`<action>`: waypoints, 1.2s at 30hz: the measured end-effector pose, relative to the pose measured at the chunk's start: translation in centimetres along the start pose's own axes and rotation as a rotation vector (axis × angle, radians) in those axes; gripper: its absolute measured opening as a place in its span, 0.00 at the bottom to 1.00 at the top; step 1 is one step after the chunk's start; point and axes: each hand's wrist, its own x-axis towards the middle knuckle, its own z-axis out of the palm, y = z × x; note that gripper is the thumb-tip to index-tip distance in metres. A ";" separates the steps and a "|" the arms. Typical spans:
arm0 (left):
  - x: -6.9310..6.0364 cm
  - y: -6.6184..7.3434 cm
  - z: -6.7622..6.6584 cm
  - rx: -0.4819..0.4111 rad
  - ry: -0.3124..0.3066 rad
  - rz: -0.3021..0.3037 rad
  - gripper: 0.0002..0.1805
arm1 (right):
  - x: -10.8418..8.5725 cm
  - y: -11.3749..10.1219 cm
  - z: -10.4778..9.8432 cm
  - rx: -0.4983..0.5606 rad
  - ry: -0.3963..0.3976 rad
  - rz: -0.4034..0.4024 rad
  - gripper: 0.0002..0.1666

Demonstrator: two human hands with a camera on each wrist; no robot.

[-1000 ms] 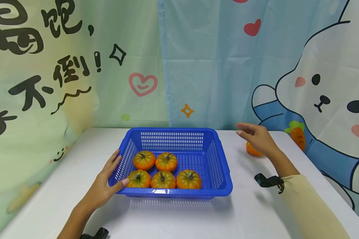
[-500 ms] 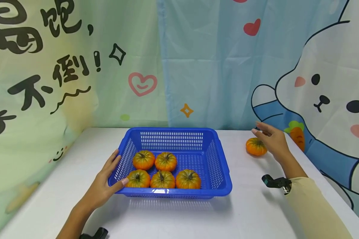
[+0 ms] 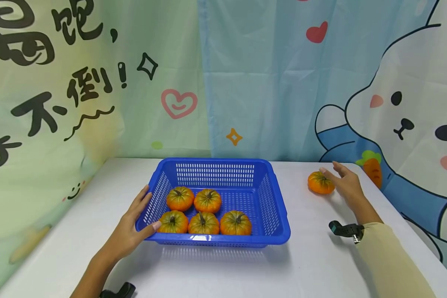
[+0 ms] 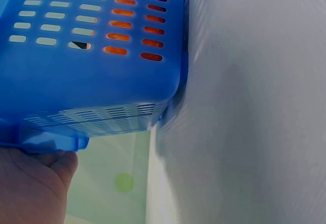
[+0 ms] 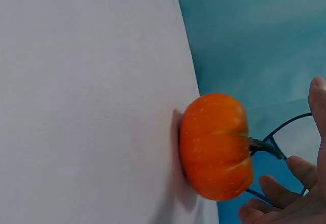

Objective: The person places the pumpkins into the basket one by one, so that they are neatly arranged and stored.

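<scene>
A blue plastic basket (image 3: 223, 239) with slotted walls holds several small orange-green pumpkins (image 3: 203, 223), gathered toward its left and front. My left hand (image 3: 128, 229) rests on its front-left corner, fingers extended along the left rim and thumb across the front rim. In the left wrist view, that hand (image 4: 33, 186) touches the rim and its fingertips are hidden. One more pumpkin (image 3: 319, 183) sits on the table, right of the basket. My right hand (image 3: 348, 188) hovers beside its stem side, thumb and fingers spread, gripping nothing. The right wrist view shows the pumpkin (image 5: 216, 147) apart from the fingers.
The white table (image 3: 223, 275) carries the basket and the lone pumpkin. Behind it hangs a printed curtain (image 3: 242, 91) that meets the table's back edge. Wrist cameras sit on both forearms, the right one (image 3: 344, 229) above the table.
My right hand has moved right, from above and in front of the lone pumpkin to its right side, then slightly lower. The pumpkin is now uncovered. My left hand and the basket stay put.
</scene>
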 end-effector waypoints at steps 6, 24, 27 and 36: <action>0.0 0.0 0.1 -0.003 0.001 0.000 0.43 | -2.1 -1.8 -0.1 0.014 -0.093 0.052 0.66; 0.0 -0.2 0.1 0.004 0.004 -0.005 0.43 | -2.7 -3.4 0.9 0.018 -0.108 0.129 0.58; 0.0 -0.2 0.1 0.001 0.001 -0.009 0.43 | -2.6 -3.5 1.2 0.038 -0.075 0.143 0.47; 0.0 -0.3 0.0 0.000 0.003 -0.002 0.43 | -2.6 -3.6 1.5 0.033 -0.077 0.114 0.39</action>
